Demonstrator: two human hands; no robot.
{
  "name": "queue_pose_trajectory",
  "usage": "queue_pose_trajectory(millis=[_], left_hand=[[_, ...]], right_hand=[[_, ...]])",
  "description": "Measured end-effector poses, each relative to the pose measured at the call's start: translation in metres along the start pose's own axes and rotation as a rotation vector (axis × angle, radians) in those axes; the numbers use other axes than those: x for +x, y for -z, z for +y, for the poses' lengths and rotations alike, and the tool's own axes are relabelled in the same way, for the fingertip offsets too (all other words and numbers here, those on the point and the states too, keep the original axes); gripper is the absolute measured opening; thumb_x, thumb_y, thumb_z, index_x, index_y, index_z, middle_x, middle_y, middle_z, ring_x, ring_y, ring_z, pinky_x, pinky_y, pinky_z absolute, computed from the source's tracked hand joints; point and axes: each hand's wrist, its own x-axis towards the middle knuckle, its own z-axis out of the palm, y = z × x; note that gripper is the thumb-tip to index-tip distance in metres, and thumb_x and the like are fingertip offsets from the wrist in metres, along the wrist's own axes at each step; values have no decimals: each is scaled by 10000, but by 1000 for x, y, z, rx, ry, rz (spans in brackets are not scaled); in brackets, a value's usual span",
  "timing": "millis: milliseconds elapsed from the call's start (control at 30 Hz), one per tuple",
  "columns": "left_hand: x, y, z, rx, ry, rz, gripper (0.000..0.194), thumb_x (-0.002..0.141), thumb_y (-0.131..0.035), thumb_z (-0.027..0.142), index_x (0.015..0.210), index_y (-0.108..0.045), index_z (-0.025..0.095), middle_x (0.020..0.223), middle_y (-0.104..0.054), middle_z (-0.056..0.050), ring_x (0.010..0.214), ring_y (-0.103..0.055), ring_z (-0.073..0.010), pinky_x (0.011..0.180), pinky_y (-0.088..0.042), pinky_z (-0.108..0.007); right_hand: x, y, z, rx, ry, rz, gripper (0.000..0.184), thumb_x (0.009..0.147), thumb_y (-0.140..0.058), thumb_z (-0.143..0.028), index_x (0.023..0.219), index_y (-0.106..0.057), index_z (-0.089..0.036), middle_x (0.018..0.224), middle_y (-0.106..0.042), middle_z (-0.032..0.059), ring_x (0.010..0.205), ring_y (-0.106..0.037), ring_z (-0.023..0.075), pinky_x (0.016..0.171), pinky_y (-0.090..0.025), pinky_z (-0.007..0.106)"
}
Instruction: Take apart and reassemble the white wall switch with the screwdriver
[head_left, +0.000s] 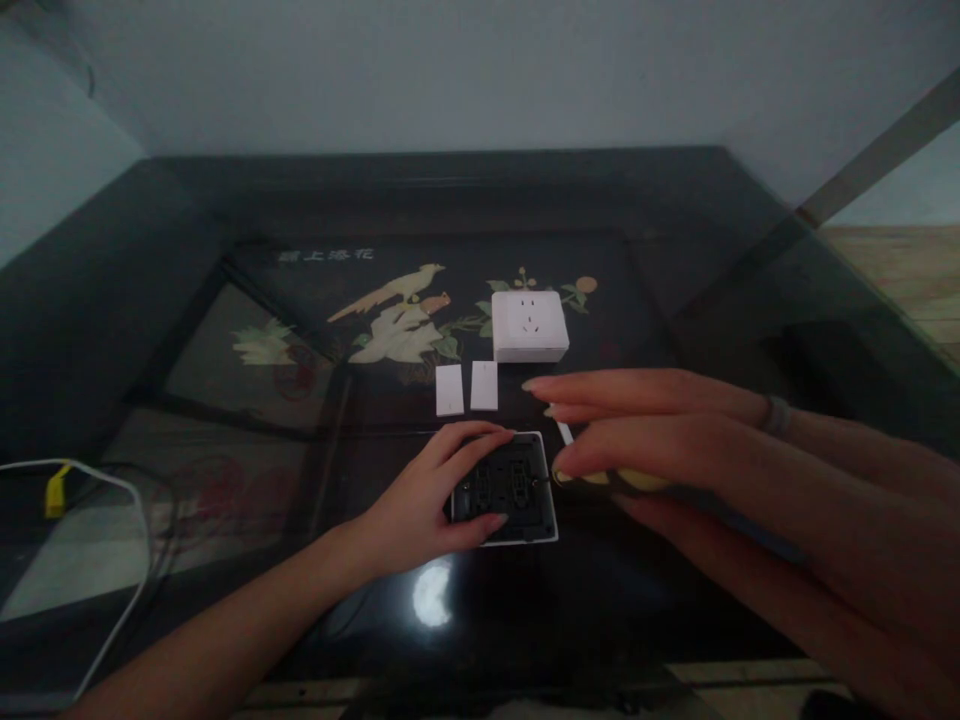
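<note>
My left hand (pixel 427 495) grips a wall switch body (pixel 531 490) from its left side, thumb below and fingers above. The body has a white rim and a black inner face with its mechanism exposed. My right hand (pixel 697 450) is closed on a screwdriver (pixel 600 480) with a yellow handle, its thin dark shaft pointing left at the switch body's right edge. Whether the tip touches cannot be made out. A thin white piece (pixel 562 428) shows just beside the right fingertips, partly hidden. Beyond the left hand lie two white switch rocker plates, a left one (pixel 449 390) and a right one (pixel 484 386).
A white socket box (pixel 530 328) stands behind the plates on the glossy black table (pixel 360 580), which has a bird-and-flower picture. A white cable (pixel 139 510) with a yellow tag (pixel 55 492) lies at the left. The wall (pixel 450 80) rises behind the table.
</note>
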Motion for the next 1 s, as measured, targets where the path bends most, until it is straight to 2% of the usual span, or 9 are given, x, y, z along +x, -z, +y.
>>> queue_pose_trajectory(millis=[67, 133, 200, 333, 433, 533, 600, 733, 1000], left_hand=[[1, -1, 3, 7, 8, -4, 676, 855, -659, 324, 1454, -350, 266, 1421, -450, -120, 1302, -470, -303, 1104, -425, -497], [2, -1, 4, 9, 15, -9, 684, 855, -658, 325, 1459, -343, 268, 1427, -447, -122, 1313, -463, -309, 1111, -417, -502], [2, -1, 4, 3, 16, -12, 681, 854, -657, 337, 1459, -352, 265, 1427, -455, -124, 1309, -467, -314, 1108, -421, -503], [2, 0, 4, -16, 24, -3, 659, 846, -662, 347, 1442, -392, 266, 1425, -476, -116, 1292, -485, -321, 1089, -440, -507], [3, 0, 5, -32, 43, -9, 655, 838, -666, 362, 1433, -406, 276, 1418, -489, -108, 1275, -500, -329, 1074, -451, -522], [2, 0, 6, -46, 60, -4, 674, 831, -682, 366, 1437, -401, 277, 1424, -484, -108, 1281, -496, -330, 1087, -436, -526], [2, 0, 5, -60, 74, -6, 684, 827, -689, 346, 1438, -392, 266, 1427, -480, -114, 1287, -494, -324, 1095, -426, -527], [2, -1, 5, -59, 56, -13, 661, 836, -667, 324, 1434, -395, 256, 1424, -484, -118, 1287, -498, -323, 1088, -435, -531], [2, -1, 5, -30, 50, 7, 673, 839, -681, 356, 1438, -383, 273, 1420, -477, -112, 1299, -479, -326, 1093, -428, -525]], right_hand=[[6, 0, 0, -4, 19, 55, 232, 978, -466, -366, 1073, -678, -358, 1161, -709, -41, 837, -725, 152, 641, -572, 218], [13, -3, -3, -16, -25, 131, 229, 971, -484, -363, 942, -707, -321, 979, -734, -27, 692, -700, 135, 529, -531, 211], [16, -4, -10, 4, -79, 139, 266, 975, -470, -383, 913, -718, -308, 862, -734, -24, 611, -677, 121, 474, -502, 208], [8, 3, -24, 18, -118, 137, 228, 949, -531, -345, 1133, -666, -342, 1027, -758, -66, 808, -734, 115, 667, -559, 173], [3, 8, -24, 22, -35, 110, 276, 945, -517, -279, 1192, -639, -298, 1195, -724, -53, 988, -719, 112, 810, -552, 146], [7, 6, -17, 33, 60, 153, 198, 924, -551, -343, 1065, -689, -326, 1213, -717, -39, 961, -729, 136, 766, -577, 167], [12, 2, -14, 12, 25, 138, 151, 881, -611, -389, 996, -708, -375, 1154, -732, -40, 933, -731, 170, 725, -599, 213], [19, -2, -19, -31, -73, 58, 231, 833, -661, -410, 1059, -706, -414, 1053, -748, -13, 994, -711, 239, 754, -619, 300], [19, -5, -16, -49, -34, 139, 175, 891, -591, -443, 999, -717, -386, 989, -736, -1, 883, -719, 221, 665, -605, 281]])
